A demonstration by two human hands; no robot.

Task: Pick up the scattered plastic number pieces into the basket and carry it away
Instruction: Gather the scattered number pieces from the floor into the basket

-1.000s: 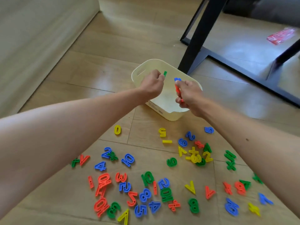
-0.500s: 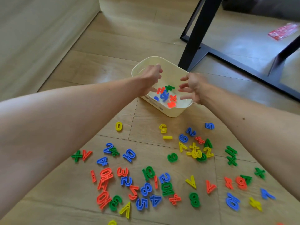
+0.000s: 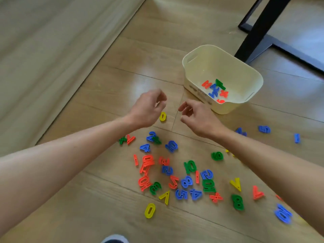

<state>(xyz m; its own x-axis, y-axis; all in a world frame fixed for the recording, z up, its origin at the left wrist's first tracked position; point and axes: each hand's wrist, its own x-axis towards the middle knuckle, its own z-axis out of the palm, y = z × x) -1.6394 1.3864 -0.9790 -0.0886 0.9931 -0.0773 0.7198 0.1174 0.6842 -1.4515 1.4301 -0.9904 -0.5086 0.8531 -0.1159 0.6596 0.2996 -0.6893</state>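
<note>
**Empty hands over the scatter, next pick-up to come**

Both hands hover above the wooden floor (image 3: 87, 199), between the basket (image 3: 226, 108) and the main spread of number pieces (image 3: 191, 166). The left hand (image 3: 149, 109) and the right hand (image 3: 196, 116) each have loosely curled fingers and hold nothing. A yellow zero (image 3: 163, 116) lies on the floor between them, just beside the left hand.

The cream basket stands on the floor beyond the right hand, near a black table leg (image 3: 259, 27). A few red, blue and green pieces (image 3: 214, 88) lie inside it at its near end. Far more pieces lie on the floor, under and around the forearms.

The gathering step looks to be in hand and early on, with carrying the basket away a long way off. The next move calls for lowering a hand to a piece, probably the yellow zero as the closest. The pieces lie flat, so a fingertip likely has to catch an edge before pinching.
</note>
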